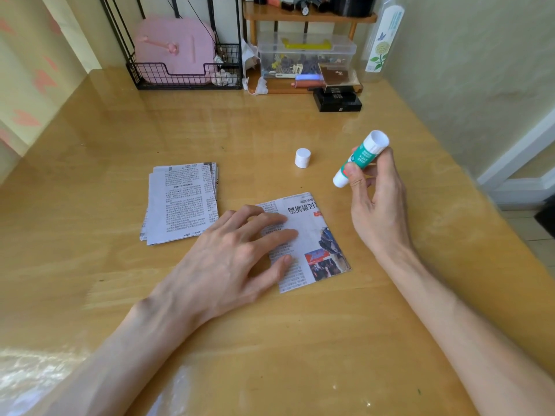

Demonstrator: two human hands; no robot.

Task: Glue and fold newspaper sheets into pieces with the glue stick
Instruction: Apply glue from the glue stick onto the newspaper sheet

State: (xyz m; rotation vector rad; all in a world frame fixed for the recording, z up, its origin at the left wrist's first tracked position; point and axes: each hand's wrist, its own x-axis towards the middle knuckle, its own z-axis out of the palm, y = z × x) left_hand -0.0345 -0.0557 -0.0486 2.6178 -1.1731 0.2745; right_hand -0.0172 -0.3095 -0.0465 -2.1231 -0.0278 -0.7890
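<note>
A folded newspaper piece with a colour photo lies flat on the wooden table. My left hand rests on its left part, fingers spread and pressing it down. My right hand is lifted to the right of the piece and grips a green-and-white glue stick, uncapped, its open end pointing up and away. The white cap stands on the table beyond the piece. A stack of cut newspaper sheets lies to the left.
At the back stand a black wire basket holding a pink item, a clear plastic box under a small wooden shelf, a black box and a tall bottle. The wall runs along the table's right side.
</note>
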